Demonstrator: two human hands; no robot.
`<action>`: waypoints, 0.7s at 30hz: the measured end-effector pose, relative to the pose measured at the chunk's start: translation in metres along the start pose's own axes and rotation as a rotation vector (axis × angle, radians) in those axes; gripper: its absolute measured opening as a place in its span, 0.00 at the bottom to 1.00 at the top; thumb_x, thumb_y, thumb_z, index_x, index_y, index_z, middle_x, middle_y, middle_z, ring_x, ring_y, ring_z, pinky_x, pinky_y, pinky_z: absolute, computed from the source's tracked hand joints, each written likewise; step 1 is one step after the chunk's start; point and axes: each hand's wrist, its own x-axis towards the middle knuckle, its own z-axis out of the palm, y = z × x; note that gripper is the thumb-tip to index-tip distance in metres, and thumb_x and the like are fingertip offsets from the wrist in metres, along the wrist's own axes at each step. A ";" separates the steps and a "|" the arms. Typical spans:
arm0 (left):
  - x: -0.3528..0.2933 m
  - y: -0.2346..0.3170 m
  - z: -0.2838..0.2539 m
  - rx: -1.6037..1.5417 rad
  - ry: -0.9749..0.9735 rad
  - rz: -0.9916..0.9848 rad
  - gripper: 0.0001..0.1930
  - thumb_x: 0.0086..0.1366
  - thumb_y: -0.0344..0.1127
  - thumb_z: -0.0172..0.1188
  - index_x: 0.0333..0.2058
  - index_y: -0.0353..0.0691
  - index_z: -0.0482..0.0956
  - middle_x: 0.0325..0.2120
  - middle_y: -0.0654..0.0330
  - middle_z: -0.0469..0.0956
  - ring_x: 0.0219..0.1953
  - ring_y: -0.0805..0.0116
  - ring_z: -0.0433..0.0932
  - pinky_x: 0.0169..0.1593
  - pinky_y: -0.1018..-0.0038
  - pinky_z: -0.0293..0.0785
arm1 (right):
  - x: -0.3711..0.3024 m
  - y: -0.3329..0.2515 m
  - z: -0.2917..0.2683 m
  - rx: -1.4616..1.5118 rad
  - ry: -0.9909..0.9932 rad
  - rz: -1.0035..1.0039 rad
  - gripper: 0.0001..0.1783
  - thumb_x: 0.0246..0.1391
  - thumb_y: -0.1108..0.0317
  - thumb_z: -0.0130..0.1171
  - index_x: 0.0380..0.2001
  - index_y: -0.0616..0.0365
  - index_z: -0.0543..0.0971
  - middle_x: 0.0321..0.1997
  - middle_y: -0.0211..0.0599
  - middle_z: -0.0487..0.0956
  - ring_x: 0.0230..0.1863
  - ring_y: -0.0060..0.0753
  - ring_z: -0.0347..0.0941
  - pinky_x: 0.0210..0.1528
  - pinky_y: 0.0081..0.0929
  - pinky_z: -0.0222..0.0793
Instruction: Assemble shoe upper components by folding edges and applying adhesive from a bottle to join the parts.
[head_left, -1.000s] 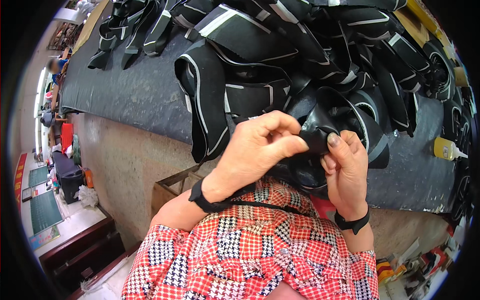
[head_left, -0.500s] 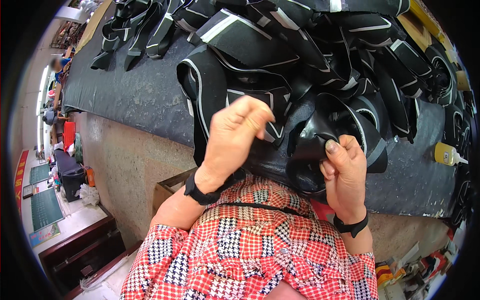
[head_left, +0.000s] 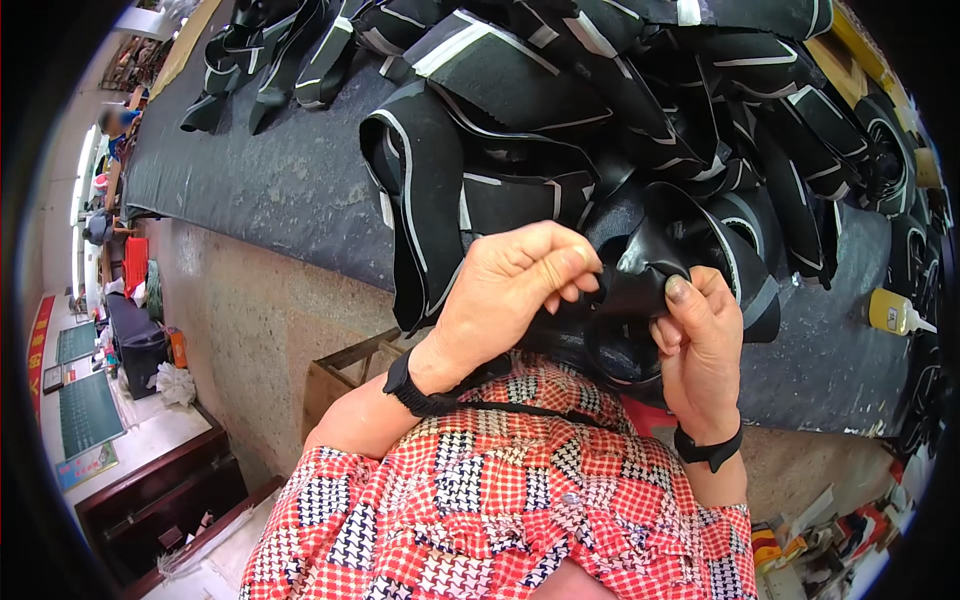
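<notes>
A shiny black rubber-like piece [head_left: 640, 292] curves up between my hands at the table's near edge. My right hand [head_left: 703, 330] is closed on its right side, thumb on top and fingers curled beneath. At the left edge of the same piece, my left hand [head_left: 535, 280] is closed in a pinch; the exact contact under its fingertips is partly hidden. Just beyond my left wrist lies a looped black piece [head_left: 432, 185] with pale edge strips. Another curved black band [head_left: 750, 240] with a grey-white edge sits behind my right hand.
Many black pieces with white strips [head_left: 510, 75] are heaped across the far side of the dark worktable [head_left: 270, 190]. A yellow bottle with a white nozzle [head_left: 893, 312] stands on the right. Below the table's edge on the left is a wooden frame [head_left: 345, 375].
My left hand has come right and slightly down, from apart in the air to the black piece's left edge. My right hand keeps its grip, shifted slightly.
</notes>
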 end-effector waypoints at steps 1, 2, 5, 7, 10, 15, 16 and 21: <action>0.000 0.003 -0.002 0.046 -0.004 0.012 0.06 0.61 0.31 0.53 0.31 0.34 0.75 0.20 0.70 0.71 0.24 0.85 0.67 0.28 0.87 0.64 | 0.001 0.000 0.001 -0.005 -0.001 0.002 0.13 0.47 0.76 0.58 0.28 0.56 0.62 0.19 0.26 0.65 0.16 0.13 0.57 0.17 0.11 0.52; 0.001 0.006 -0.001 0.048 0.002 0.022 0.06 0.61 0.31 0.53 0.31 0.34 0.75 0.20 0.70 0.71 0.24 0.85 0.67 0.28 0.87 0.64 | -0.001 0.000 0.004 -0.006 -0.012 -0.002 0.13 0.47 0.76 0.58 0.28 0.56 0.62 0.19 0.26 0.65 0.16 0.13 0.57 0.17 0.11 0.52; -0.007 0.014 0.005 0.043 -0.097 -0.100 0.07 0.59 0.32 0.55 0.26 0.35 0.74 0.20 0.74 0.68 0.24 0.87 0.63 0.27 0.87 0.61 | -0.009 0.011 0.012 -0.094 -0.012 -0.040 0.13 0.45 0.78 0.56 0.28 0.54 0.62 0.20 0.23 0.63 0.16 0.13 0.56 0.16 0.12 0.52; -0.005 0.013 0.015 0.090 -0.139 0.086 0.08 0.58 0.32 0.56 0.23 0.35 0.73 0.19 0.69 0.70 0.23 0.82 0.67 0.27 0.82 0.64 | -0.025 0.002 0.014 -0.207 0.105 -0.101 0.14 0.42 0.77 0.58 0.29 0.55 0.63 0.22 0.24 0.63 0.16 0.12 0.55 0.17 0.11 0.52; -0.020 0.047 0.020 0.536 -0.225 0.844 0.05 0.49 0.28 0.59 0.27 0.39 0.74 0.19 0.59 0.69 0.23 0.60 0.70 0.26 0.71 0.68 | -0.060 -0.001 0.012 -0.459 0.127 -0.655 0.15 0.42 0.66 0.59 0.29 0.60 0.66 0.22 0.21 0.63 0.18 0.10 0.58 0.21 0.11 0.56; -0.038 0.123 0.010 0.449 -0.388 0.906 0.04 0.53 0.32 0.58 0.22 0.41 0.74 0.16 0.59 0.68 0.20 0.64 0.69 0.23 0.72 0.65 | -0.081 -0.011 0.039 -0.422 0.044 -1.100 0.25 0.41 0.64 0.67 0.33 0.59 0.60 0.26 0.37 0.66 0.28 0.29 0.66 0.31 0.23 0.63; -0.040 0.132 0.004 0.474 -0.366 0.925 0.05 0.51 0.32 0.60 0.21 0.41 0.74 0.16 0.57 0.68 0.20 0.60 0.69 0.22 0.69 0.65 | -0.075 -0.015 0.055 -0.390 -0.007 -1.241 0.24 0.41 0.67 0.67 0.33 0.59 0.61 0.27 0.39 0.68 0.29 0.30 0.68 0.34 0.25 0.64; -0.033 0.167 -0.048 0.668 -0.256 1.156 0.09 0.52 0.33 0.59 0.34 0.43 0.75 0.16 0.58 0.68 0.19 0.61 0.69 0.21 0.71 0.66 | -0.039 -0.016 0.109 -0.588 -0.098 -1.354 0.21 0.39 0.79 0.61 0.37 0.62 0.65 0.37 0.43 0.72 0.34 0.28 0.68 0.38 0.27 0.67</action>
